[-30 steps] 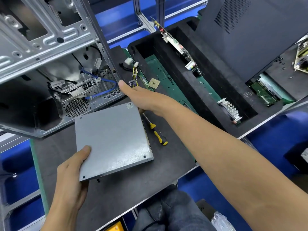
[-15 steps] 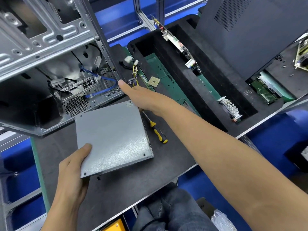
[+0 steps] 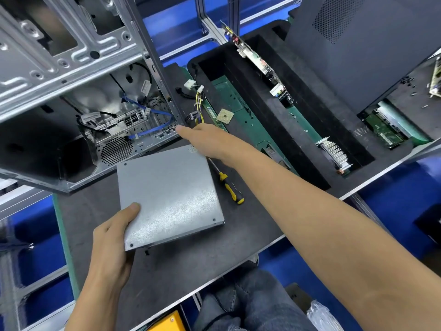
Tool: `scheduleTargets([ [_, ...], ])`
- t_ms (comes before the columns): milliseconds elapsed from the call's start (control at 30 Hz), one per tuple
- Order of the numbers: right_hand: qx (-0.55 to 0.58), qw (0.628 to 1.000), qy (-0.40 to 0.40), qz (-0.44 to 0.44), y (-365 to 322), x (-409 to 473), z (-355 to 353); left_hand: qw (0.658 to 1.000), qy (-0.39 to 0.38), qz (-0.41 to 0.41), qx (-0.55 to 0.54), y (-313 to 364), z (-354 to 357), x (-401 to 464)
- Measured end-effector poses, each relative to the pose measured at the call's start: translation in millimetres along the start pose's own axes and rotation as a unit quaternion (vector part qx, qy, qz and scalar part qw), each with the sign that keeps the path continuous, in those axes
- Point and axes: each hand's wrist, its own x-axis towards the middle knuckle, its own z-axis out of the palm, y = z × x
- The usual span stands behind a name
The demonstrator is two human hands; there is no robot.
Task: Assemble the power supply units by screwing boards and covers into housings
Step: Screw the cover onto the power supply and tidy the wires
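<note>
So the power supply unit (image 3: pixel 170 194), the flat grey metal box, sits on the dark desk (image 3: pixel 191 254) right in front of the open computer case (image 3: pixel 71 96). The left hand (image 3: pixel 112 237) grips its near-left corner, thumb on top of the lid and fingers curled underneath. It looks to me like a steadying grip, so the box can't slide or spin while the other hand works at the far end.

The right hand (image 3: pixel 207 139) reaches across to the far-right corner of the unit, right where the bundle of yellow and black wires (image 3: pixel 198 108) runs off to its white connectors. The fingers point away from the camera and are tucked behind the corner, so I honestly can't tell if they're pinching the wires or just resting there. My guess is the cable tail is being sorted out of the way before the box goes anywhere.

The yellow-and-black screwdriver (image 3: pixel 228 185) lies on the desk just beside the unit's right edge, untouched but within easy reach of the right hand, which makes sense if screws come next. The case is open toward the unit, so the unit probably ends up in there.

A loose CPU chip (image 3: pixel 224 116) sits further back on a green board (image 3: pixel 229 99) in the black foam tray (image 3: pixel 274 115), well clear of the work.
</note>
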Motion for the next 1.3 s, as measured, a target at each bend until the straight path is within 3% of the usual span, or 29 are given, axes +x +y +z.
scheduleTargets([
  [600,0.038,0.999,0.011,0.018,-1.8,0.1,8.2,0.999,0.007,-0.033,-0.016,-6.5,2.9,-0.5],
  [933,0.236,0.97,0.012,0.061,18.8,-25.9,33.0,0.987,-0.136,-0.081,0.035,3.1,-5.4,10.6],
  [1067,0.26,0.963,0.015,0.068,23.6,-30.4,37.7,0.987,-0.121,-0.083,0.058,4.9,-2.5,12.3],
  [1300,0.261,0.961,0.006,0.09,20.7,-37.5,34.6,0.996,-0.074,-0.05,-0.005,12.1,15.3,11.9],
])
